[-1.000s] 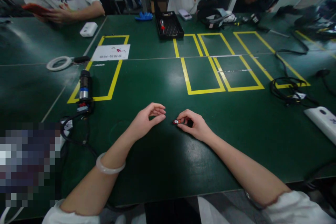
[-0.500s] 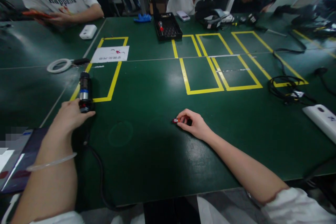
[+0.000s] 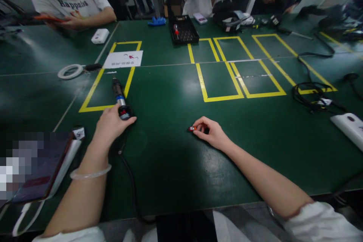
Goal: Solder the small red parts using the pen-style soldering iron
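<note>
My left hand (image 3: 111,124) grips the rear end of a black corded tool with a silver and blue band (image 3: 119,96). The tool lies on the green table (image 3: 170,166), pointing away from me across the yellow line of a marked box. Its black cord (image 3: 129,176) trails back toward me. My right hand (image 3: 210,134) rests on the table at the middle, fingers pinched on a small red and black part (image 3: 192,129). A pale bangle (image 3: 90,174) sits on my left wrist.
Yellow tape boxes (image 3: 241,68) mark the table. A white tape ring (image 3: 69,71) and a paper sheet (image 3: 124,59) lie far left, a black tray (image 3: 183,29) at the back. Coiled cables (image 3: 310,96) and a white device (image 3: 348,126) sit right. Other people sit across the table.
My left hand went from the middle out to the black tool at the left, took hold of it and pulled it rightward and nearer. My right hand stayed put on the small part.
</note>
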`<action>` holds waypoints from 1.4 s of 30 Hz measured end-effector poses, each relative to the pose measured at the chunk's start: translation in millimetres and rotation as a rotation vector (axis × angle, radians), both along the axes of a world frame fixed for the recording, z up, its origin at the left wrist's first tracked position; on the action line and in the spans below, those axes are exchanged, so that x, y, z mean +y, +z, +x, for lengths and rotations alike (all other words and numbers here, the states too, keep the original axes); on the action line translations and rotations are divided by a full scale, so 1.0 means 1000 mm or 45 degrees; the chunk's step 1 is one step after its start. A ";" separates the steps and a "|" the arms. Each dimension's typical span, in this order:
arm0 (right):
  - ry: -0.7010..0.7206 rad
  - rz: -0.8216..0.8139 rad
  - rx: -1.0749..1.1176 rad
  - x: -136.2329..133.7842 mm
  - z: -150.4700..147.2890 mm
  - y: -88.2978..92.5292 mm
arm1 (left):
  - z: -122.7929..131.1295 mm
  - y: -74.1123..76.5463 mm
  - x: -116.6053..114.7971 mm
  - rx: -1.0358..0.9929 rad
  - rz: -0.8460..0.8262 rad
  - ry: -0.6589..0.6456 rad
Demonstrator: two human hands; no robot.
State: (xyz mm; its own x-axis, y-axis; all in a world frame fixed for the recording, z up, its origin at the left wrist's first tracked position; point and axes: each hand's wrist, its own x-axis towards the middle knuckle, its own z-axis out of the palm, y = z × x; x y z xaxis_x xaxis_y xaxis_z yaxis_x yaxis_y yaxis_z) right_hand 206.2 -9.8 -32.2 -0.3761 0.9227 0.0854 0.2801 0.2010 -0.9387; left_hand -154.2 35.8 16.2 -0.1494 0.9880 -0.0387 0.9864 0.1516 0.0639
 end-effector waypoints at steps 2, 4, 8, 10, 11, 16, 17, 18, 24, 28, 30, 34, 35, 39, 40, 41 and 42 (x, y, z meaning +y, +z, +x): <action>-0.002 -0.007 0.016 0.000 0.000 0.000 | 0.030 -0.001 -0.009 -0.009 0.021 -0.061; -0.005 -0.008 0.035 -0.001 0.000 0.000 | 0.060 -0.002 -0.018 -0.025 0.028 -0.150; -0.041 0.013 0.072 0.000 0.000 -0.002 | 0.112 -0.001 -0.031 -0.042 0.025 -0.300; -0.086 0.059 0.060 0.002 0.002 -0.003 | 0.134 -0.002 -0.036 -0.071 0.030 -0.368; -0.116 0.090 0.044 0.002 0.003 -0.004 | 0.144 -0.003 -0.039 -0.092 0.035 -0.402; -0.234 0.193 -0.102 0.006 0.009 -0.005 | 0.176 -0.009 -0.049 -0.194 0.056 -0.552; -0.228 0.206 -0.134 0.006 0.010 -0.005 | 0.179 -0.010 -0.050 -0.205 0.057 -0.573; -0.226 0.223 -0.162 0.006 0.010 -0.005 | 0.181 -0.011 -0.051 -0.214 0.060 -0.589; -0.161 0.325 -0.284 0.005 0.009 -0.003 | 0.181 -0.015 -0.054 -0.235 0.082 -0.621; -0.171 0.292 -0.279 0.002 0.008 0.002 | 0.180 -0.017 -0.055 -0.217 0.098 -0.630; -0.217 0.279 -0.275 -0.001 0.007 0.004 | 0.180 -0.017 -0.056 -0.207 0.102 -0.634; -0.297 0.240 -0.275 -0.005 0.005 0.008 | 0.183 -0.014 -0.055 -0.166 0.113 -0.623; -0.304 0.225 -0.272 -0.005 0.005 0.009 | 0.184 -0.013 -0.054 -0.146 0.114 -0.611; -0.319 0.207 -0.259 -0.006 0.006 0.009 | 0.194 -0.010 -0.050 -0.054 0.122 -0.537; -0.318 0.210 -0.251 -0.006 0.006 0.009 | 0.196 -0.010 -0.048 -0.037 0.126 -0.523; -0.313 0.208 -0.235 -0.006 0.006 0.008 | 0.198 -0.010 -0.047 -0.024 0.129 -0.514; -0.305 0.204 -0.210 -0.006 0.007 0.007 | 0.198 -0.010 -0.046 -0.015 0.130 -0.511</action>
